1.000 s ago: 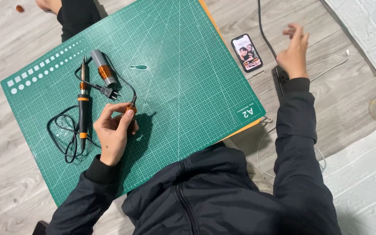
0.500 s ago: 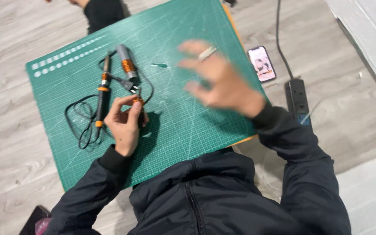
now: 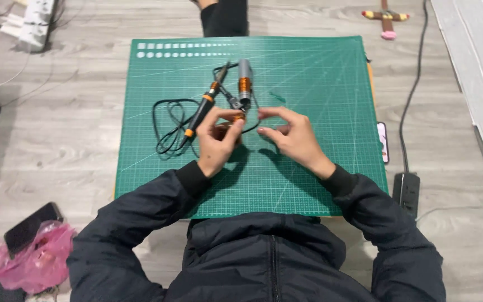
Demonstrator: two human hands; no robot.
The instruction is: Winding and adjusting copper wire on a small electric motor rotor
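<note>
- Brought in from mid-air, the right hand (image 3: 292,134) is now seen low over the green cutting mat (image 3: 320,100), fingers curled and half-open, nothing gripped, its fingertips just beside the left hand's.
- The left hand (image 3: 216,140) is closed around a small orange-and-dark part (image 3: 236,118), pinched at the fingertips; what the part is cannot be made out.
- Just beyond the fingers, a grey rotary tool with an orange collar (image 3: 244,81) is lying on the mat, and a black-and-orange pen-shaped tool (image 3: 201,111) is lying beside it.
- A loose black cord (image 3: 169,126) is coiled on the mat, touching the pen tool and close to the left wrist; it could likely be snagged by a sleeve and both tools dragged.
- The pinched part could probably be dropped and rolled off the mat if the grip is shifted between hands.
- A phone (image 3: 383,142) sits at the mat's right edge, near the right forearm, and could be knocked.
</note>
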